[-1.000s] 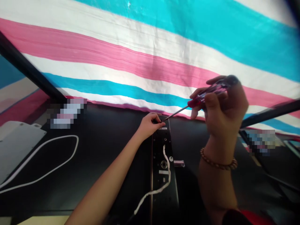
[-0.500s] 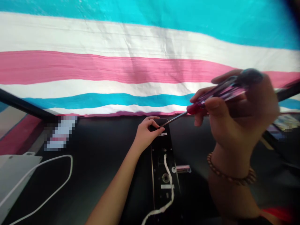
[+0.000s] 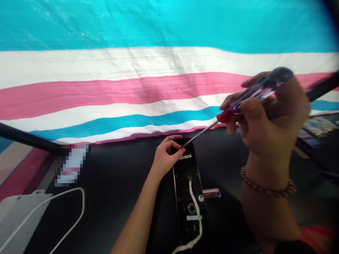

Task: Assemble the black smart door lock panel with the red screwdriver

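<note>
My right hand (image 3: 275,116) is wrapped round the clear handle of a screwdriver (image 3: 261,90) with a red collar. Its metal shaft slants down to the left, and the tip ends at the fingertips of my left hand (image 3: 168,155). There my left thumb and index finger are pinched together; whatever lies between them is too small to make out. Below those fingers a long black metal panel (image 3: 185,167) lies on the table, with a white label, small holes and a round lock-like fitting (image 3: 191,208). A white sleeved cable (image 3: 196,204) comes out of the panel and runs toward me.
A second clear-handled tool (image 3: 212,193) sticks out from the panel's right side on the black table (image 3: 111,197). A white cable loop (image 3: 83,201) and a light grey plate (image 3: 26,218) are at the left. Striped sheeting (image 3: 132,91) hangs behind, with dark bars at both sides.
My view has tilted, so the table and panel sit slightly lower in the picture. Both hands keep their grips, and the screwdriver tip stays at my left fingertips.
</note>
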Demonstrator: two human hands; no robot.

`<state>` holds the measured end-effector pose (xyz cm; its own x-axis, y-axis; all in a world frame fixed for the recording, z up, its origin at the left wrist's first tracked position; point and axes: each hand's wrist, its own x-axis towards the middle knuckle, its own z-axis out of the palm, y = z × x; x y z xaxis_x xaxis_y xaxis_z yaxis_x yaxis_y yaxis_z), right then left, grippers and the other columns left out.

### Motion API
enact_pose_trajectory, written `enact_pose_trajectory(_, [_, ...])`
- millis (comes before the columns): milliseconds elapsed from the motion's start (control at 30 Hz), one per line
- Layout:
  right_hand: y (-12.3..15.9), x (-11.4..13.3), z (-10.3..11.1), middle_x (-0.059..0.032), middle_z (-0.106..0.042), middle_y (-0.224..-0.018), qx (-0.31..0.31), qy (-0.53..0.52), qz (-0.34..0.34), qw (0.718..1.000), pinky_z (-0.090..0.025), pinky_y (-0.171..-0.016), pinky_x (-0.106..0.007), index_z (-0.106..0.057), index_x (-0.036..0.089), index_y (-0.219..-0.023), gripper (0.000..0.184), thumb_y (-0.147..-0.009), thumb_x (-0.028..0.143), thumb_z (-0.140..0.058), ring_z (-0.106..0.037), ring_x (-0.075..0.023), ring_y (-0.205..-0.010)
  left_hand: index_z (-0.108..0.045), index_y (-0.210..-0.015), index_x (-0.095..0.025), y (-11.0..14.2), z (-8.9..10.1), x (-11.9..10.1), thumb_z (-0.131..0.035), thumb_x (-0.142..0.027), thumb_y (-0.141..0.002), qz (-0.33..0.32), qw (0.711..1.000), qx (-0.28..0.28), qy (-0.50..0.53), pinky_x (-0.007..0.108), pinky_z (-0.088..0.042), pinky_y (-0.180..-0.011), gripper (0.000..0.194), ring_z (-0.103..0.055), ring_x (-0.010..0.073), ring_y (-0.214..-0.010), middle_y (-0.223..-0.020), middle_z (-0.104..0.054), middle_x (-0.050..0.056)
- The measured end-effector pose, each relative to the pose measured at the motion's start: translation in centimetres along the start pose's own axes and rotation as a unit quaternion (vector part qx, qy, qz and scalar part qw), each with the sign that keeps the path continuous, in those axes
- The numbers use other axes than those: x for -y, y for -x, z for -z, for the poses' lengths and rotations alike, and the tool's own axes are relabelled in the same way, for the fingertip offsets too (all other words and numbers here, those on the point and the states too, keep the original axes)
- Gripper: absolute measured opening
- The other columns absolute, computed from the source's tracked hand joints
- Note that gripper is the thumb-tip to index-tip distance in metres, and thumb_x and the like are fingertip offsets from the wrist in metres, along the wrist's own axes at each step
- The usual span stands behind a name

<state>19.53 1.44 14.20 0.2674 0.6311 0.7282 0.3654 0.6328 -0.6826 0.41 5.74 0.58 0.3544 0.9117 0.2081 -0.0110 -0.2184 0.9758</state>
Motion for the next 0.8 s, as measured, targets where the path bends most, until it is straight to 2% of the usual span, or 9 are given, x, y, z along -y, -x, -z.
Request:
enact_pose_trajectory(133, [0.0,0.4,-0.5,0.0003,-0.070,-0.075,-0.008,-0.022,0.007,1.000,-0.041,-0.030,-0.024,-0.068,0.030,-0.099,0.017,-0.084,0.028,-0.076,-0.063,-0.0146,-0.048,-0.065,-0.070,-0.018,0.0,-0.1,0.2,-0.075,-0.023,-0.078,-0.007,1.000,-0.010,-0.009,0.040,-0.049,-0.094,0.013,-0.065,0.0279,-0.111,-0.123,-0.067,0.012])
enact_pose_trajectory(400, [1.2,0.7,-1.9,-0.0008,-0.069,-0.083,-0.042,-0.032,-0.018,0.998,-0.041,-0.035,-0.023,-0.061,0.030,-0.099,0.023,-0.083,0.034,-0.078,-0.070,-0.0180,-0.066,-0.068,-0.071,-0.018,-0.1,-0.2,0.9,-0.078,-0.026,-0.077,-0.026,0.999,-0.020,-0.007,0.041,-0.049,-0.096,0.014,-0.065,0.0275,-0.111,-0.122,-0.067,0.012])
enact_pose_trajectory(600, [1.5,1.6,-1.8,0.0021,-0.071,-0.087,0.030,-0.045,-0.032,0.998,-0.044,-0.036,-0.022,-0.062,0.029,-0.105,0.027,-0.083,0.031,-0.078,-0.060,-0.0096,-0.049,-0.069,-0.072,-0.019,-0.2,0.0,1.3,-0.079,-0.025,-0.076,-0.031,0.999,-0.022,-0.003,0.042,-0.049,-0.098,0.012,-0.065,0.0276,-0.112,-0.119,-0.068,0.012])
enact_pose_trajectory(700, [1.6,2.2,-1.5,0.0021,-0.071,-0.086,0.056,-0.033,-0.041,0.997,-0.046,-0.038,-0.024,-0.063,0.031,-0.105,0.027,-0.083,0.036,-0.078,-0.061,-0.0110,-0.051,-0.071,-0.073,-0.018,-0.3,0.0,1.3,-0.080,-0.025,-0.076,-0.031,0.999,-0.029,0.004,0.043,-0.049,-0.098,0.011,-0.065,0.0276,-0.113,-0.117,-0.068,0.012])
enact_pose_trajectory(800, [1.5,2.7,-1.3,0.0021,-0.071,-0.084,0.055,-0.023,-0.040,0.997,-0.048,-0.040,-0.025,-0.063,0.030,-0.102,0.027,-0.081,0.034,-0.079,-0.062,-0.0120,-0.053,-0.073,-0.079,-0.019,-0.4,0.0,1.5,-0.081,-0.025,-0.075,-0.033,0.999,-0.031,0.010,0.043,-0.049,-0.100,0.011,-0.065,0.0272,-0.113,-0.117,-0.068,0.012])
